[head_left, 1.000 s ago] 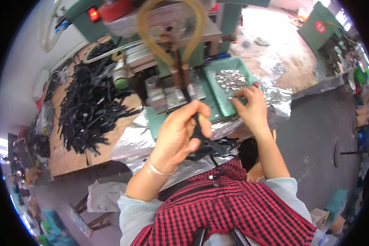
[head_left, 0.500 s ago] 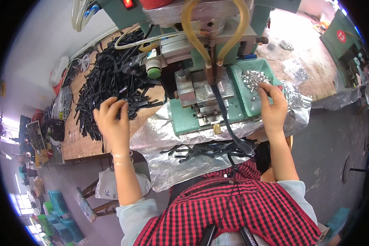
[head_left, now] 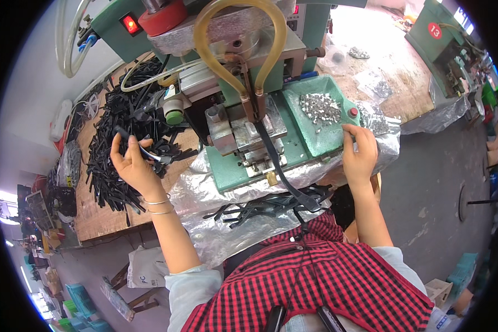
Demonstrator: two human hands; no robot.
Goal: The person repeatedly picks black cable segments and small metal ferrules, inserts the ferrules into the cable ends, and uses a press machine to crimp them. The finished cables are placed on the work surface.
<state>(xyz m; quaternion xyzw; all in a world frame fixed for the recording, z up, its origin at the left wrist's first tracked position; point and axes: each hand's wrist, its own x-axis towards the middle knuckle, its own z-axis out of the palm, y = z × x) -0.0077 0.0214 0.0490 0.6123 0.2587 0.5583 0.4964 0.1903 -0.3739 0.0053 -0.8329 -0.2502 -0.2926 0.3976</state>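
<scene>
My left hand (head_left: 134,166) is closed on a black strip (head_left: 150,155) at the edge of a big heap of black strips (head_left: 113,177). My right hand (head_left: 361,152) hovers by the right rim of a green tray (head_left: 325,145), its thumb and fingertips pinched together; anything between them is too small to make out. Small silvery metal pieces (head_left: 319,108) lie piled in that tray. Between my hands, another black strip (head_left: 272,157) runs from beneath the copper-coloured tips (head_left: 253,108) of a bench machine down toward my lap.
A yellowish hose (head_left: 279,41) loops above the machine's metal block (head_left: 220,133). Beside the tray is a red button (head_left: 353,112). More black strips (head_left: 260,207) rest on foil (head_left: 221,232) along the front edge. Another green machine (head_left: 438,50) stands at the far right.
My left hand has taken up a black strip from the heap. My right hand has drawn back from the metal pieces to the tray's rim. The whole view has shifted a little.
</scene>
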